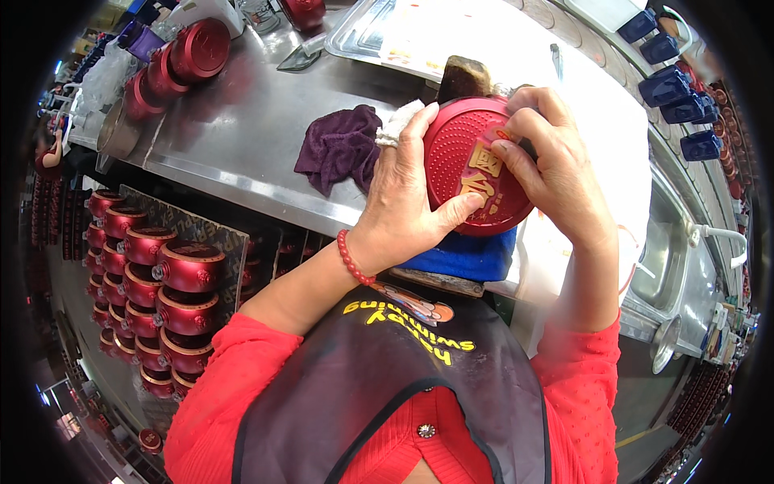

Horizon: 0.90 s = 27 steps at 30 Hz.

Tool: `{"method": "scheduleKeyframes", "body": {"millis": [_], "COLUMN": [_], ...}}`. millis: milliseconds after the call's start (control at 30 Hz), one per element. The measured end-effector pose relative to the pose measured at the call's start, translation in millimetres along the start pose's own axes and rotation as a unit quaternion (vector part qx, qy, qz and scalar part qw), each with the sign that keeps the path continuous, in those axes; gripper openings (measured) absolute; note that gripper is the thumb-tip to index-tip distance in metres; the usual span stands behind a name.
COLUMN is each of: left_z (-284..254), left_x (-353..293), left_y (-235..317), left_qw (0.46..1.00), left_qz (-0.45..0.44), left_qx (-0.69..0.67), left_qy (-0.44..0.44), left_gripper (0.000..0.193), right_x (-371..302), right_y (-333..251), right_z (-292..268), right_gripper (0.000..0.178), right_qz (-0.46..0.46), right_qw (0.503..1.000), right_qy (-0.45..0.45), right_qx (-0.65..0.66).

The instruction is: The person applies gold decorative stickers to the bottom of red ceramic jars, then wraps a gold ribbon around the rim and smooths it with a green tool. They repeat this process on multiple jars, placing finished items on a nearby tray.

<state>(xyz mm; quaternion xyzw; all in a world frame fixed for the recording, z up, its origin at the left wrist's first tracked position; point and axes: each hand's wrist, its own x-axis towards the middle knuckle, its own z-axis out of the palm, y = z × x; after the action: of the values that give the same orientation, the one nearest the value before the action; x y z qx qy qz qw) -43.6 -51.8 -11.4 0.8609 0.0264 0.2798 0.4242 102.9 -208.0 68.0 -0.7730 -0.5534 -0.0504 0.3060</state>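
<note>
A round red drum-shaped piece [450, 149], its face dotted with small raised studs, stands tilted toward me over a blue pad [476, 258]. A sticker strip with gold characters [484, 168] runs across the face. My left hand [403, 185] grips the piece's left rim, fingers over the far edge, thumb pressed on the strip's lower end. At the strip's upper end my right hand [552, 153] is closed, thumb and forefinger pinching it. Behind the piece stands a worn brown block [465, 78]. A white cloth [395, 127] and a purple cloth [343, 149] lie beside my left hand.
Several red drums [200, 50] sit at the steel table's [234, 137] far left, near a dark triangular blade [298, 59]. A metal tray [363, 36] lies at the back. More drums [189, 266] are stacked below left. A sink [657, 258] is at right.
</note>
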Motion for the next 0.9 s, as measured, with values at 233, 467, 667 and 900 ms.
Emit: {"method": "scheduleKeyframes", "body": {"millis": [233, 467, 667, 900], "left_z": [-0.9, -1.2, -0.1, -2.4], "left_x": [0.9, 0.8, 1.9, 2.1], "left_y": [1.3, 0.4, -1.7, 2.2], "left_qw": [1.000, 1.000, 0.999, 1.000], "left_qz": [-0.004, 0.004, 0.025, 0.012], "left_qx": [0.014, 0.008, 0.023, 0.025], "left_qy": [-0.008, -0.004, 0.005, -0.009], "left_gripper": [0.107, 0.106, 0.102, 0.102], "right_x": [0.0, 0.1, -0.4, 0.7], "right_y": [0.9, 1.8, 4.4, 4.5], "right_z": [-0.1, -0.4, 0.0, 0.0], "right_gripper": [0.017, 0.017, 0.017, 0.018], "right_qz": [0.000, -0.003, -0.008, -0.013], "right_qw": [1.000, 1.000, 1.000, 1.000], "right_qy": [-0.002, -0.005, -0.002, 0.004], "right_qx": [0.002, 0.010, 0.014, 0.003]}}
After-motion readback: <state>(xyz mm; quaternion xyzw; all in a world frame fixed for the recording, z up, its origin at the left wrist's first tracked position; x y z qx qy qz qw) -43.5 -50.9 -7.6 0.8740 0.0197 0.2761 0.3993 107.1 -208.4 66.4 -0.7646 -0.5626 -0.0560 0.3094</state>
